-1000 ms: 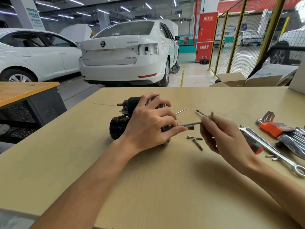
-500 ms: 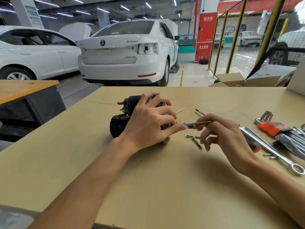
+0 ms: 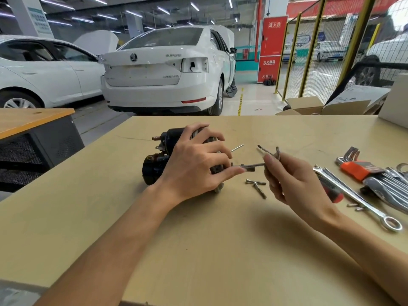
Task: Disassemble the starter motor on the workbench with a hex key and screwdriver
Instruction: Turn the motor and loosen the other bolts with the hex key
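The black starter motor [image 3: 157, 164] lies on its side on the tan workbench [image 3: 198, 239]. My left hand [image 3: 196, 164] grips its right end, covering much of it. My right hand [image 3: 293, 184] pinches a silver hex key [image 3: 249, 166] whose long arm points left into the motor's end; its short arm [image 3: 277, 152] sticks up behind my fingers. A screwdriver lies behind my right hand, its tip [image 3: 261, 148] at the back and its red and black handle [image 3: 331, 191] partly hidden. Two removed bolts [image 3: 257, 185] lie between my hands.
A long silver spanner [image 3: 357, 202] and an orange-holdered hex key set [image 3: 357, 168] with more spanners lie at the right. A thin rod [image 3: 237, 147] lies beyond the motor. Small screws [image 3: 355, 206] sit near the spanner. Cardboard boxes [image 3: 326, 107] stand at the far right edge.
My right hand turned the hex key: its short arm dropped flat half a second ago and now stands up again. My left hand and the motor stayed put.
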Action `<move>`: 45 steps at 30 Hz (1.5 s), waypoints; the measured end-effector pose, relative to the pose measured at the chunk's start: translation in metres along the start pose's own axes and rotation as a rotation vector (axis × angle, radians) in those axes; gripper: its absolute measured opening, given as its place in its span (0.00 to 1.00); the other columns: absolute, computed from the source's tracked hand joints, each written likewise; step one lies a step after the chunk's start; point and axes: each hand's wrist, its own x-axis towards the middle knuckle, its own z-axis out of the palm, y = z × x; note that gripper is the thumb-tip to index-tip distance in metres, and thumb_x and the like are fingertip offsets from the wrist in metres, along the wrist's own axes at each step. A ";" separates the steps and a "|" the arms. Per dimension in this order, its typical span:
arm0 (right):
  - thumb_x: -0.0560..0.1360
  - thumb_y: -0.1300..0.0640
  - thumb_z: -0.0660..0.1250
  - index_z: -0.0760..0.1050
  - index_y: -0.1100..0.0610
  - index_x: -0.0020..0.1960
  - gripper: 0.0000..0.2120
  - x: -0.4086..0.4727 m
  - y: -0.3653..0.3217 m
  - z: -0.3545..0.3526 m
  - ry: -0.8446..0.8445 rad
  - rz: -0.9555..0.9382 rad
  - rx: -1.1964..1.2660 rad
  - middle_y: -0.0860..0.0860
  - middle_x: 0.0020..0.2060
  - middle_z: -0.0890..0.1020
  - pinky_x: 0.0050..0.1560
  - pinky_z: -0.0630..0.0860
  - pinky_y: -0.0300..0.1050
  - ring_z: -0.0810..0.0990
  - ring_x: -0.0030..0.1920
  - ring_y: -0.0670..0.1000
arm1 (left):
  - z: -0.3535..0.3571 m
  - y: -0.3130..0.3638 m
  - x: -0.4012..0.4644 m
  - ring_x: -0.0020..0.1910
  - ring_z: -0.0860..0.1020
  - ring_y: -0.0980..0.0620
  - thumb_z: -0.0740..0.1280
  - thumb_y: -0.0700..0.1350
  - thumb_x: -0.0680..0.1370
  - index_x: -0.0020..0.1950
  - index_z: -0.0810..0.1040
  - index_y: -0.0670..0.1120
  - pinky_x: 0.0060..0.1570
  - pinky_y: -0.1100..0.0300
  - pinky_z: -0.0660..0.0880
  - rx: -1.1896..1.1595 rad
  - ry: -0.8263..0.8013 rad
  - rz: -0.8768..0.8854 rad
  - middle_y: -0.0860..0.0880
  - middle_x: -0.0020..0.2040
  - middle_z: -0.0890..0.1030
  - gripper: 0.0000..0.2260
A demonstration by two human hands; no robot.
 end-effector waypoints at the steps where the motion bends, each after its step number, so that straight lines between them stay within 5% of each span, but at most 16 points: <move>1: 0.78 0.45 0.61 0.72 0.57 0.38 0.18 0.000 0.000 0.000 0.006 -0.056 -0.043 0.48 0.27 0.70 0.26 0.64 0.34 0.66 0.26 0.46 | 0.000 0.000 0.000 0.52 0.81 0.49 0.70 0.58 0.76 0.37 0.85 0.49 0.64 0.45 0.68 0.000 0.001 0.002 0.56 0.42 0.85 0.15; 6: 0.77 0.39 0.66 0.78 0.52 0.40 0.17 -0.002 -0.004 -0.002 -0.027 -0.065 0.015 0.49 0.28 0.74 0.25 0.67 0.40 0.70 0.27 0.50 | 0.000 0.001 0.000 0.52 0.81 0.49 0.70 0.57 0.76 0.37 0.85 0.48 0.63 0.44 0.68 -0.009 0.001 -0.019 0.56 0.42 0.85 0.15; 10: 0.77 0.60 0.58 0.78 0.61 0.40 0.13 0.000 -0.005 -0.004 -0.018 -0.019 0.121 0.53 0.27 0.74 0.24 0.68 0.42 0.71 0.26 0.52 | -0.001 0.000 0.001 0.52 0.81 0.49 0.72 0.57 0.75 0.36 0.85 0.48 0.64 0.44 0.69 0.000 0.007 -0.007 0.56 0.42 0.85 0.15; 14: 0.76 0.73 0.52 0.82 0.56 0.36 0.24 0.001 -0.001 -0.003 0.034 0.022 0.116 0.53 0.30 0.76 0.24 0.70 0.42 0.72 0.26 0.52 | -0.001 0.001 0.001 0.52 0.81 0.48 0.72 0.57 0.75 0.36 0.85 0.48 0.64 0.43 0.68 -0.007 -0.001 -0.017 0.56 0.42 0.85 0.15; 18: 0.80 0.67 0.55 0.82 0.56 0.45 0.18 0.002 -0.001 -0.003 0.071 0.084 0.065 0.52 0.32 0.76 0.24 0.70 0.42 0.74 0.26 0.52 | -0.001 0.001 0.001 0.52 0.81 0.49 0.71 0.57 0.76 0.35 0.85 0.48 0.63 0.44 0.69 -0.012 0.010 -0.014 0.56 0.41 0.85 0.16; 23: 0.81 0.44 0.56 0.73 0.56 0.29 0.26 0.003 -0.004 -0.007 0.070 0.344 0.178 0.51 0.24 0.66 0.22 0.60 0.38 0.64 0.23 0.49 | 0.000 0.000 0.001 0.51 0.81 0.49 0.73 0.57 0.74 0.35 0.84 0.48 0.64 0.44 0.69 -0.009 0.021 -0.008 0.56 0.41 0.85 0.14; 30: 0.77 0.44 0.61 0.70 0.66 0.39 0.23 -0.002 -0.002 0.001 0.016 -0.042 -0.059 0.51 0.26 0.69 0.26 0.63 0.35 0.64 0.26 0.48 | -0.001 0.000 0.001 0.52 0.81 0.50 0.71 0.59 0.75 0.35 0.85 0.49 0.64 0.45 0.68 -0.001 0.002 -0.003 0.57 0.42 0.85 0.15; 36: 0.78 0.42 0.66 0.78 0.56 0.43 0.17 -0.004 -0.003 0.000 -0.001 -0.053 -0.062 0.50 0.30 0.76 0.27 0.67 0.36 0.71 0.27 0.48 | -0.001 0.001 0.000 0.53 0.81 0.50 0.69 0.58 0.76 0.36 0.85 0.49 0.64 0.43 0.69 -0.014 -0.007 -0.015 0.57 0.42 0.85 0.16; 40: 0.76 0.63 0.59 0.80 0.60 0.40 0.12 -0.001 -0.003 -0.002 -0.003 -0.022 0.028 0.52 0.29 0.77 0.25 0.70 0.42 0.75 0.27 0.52 | -0.001 0.000 0.002 0.52 0.81 0.50 0.71 0.59 0.75 0.35 0.84 0.49 0.65 0.45 0.68 -0.011 -0.001 -0.019 0.56 0.42 0.85 0.16; 45: 0.76 0.74 0.55 0.85 0.51 0.38 0.26 0.002 -0.001 -0.003 0.066 -0.013 0.046 0.52 0.35 0.83 0.30 0.76 0.40 0.78 0.34 0.49 | -0.002 0.001 0.002 0.52 0.80 0.50 0.71 0.58 0.76 0.37 0.86 0.50 0.65 0.46 0.67 -0.019 -0.018 -0.014 0.57 0.42 0.85 0.14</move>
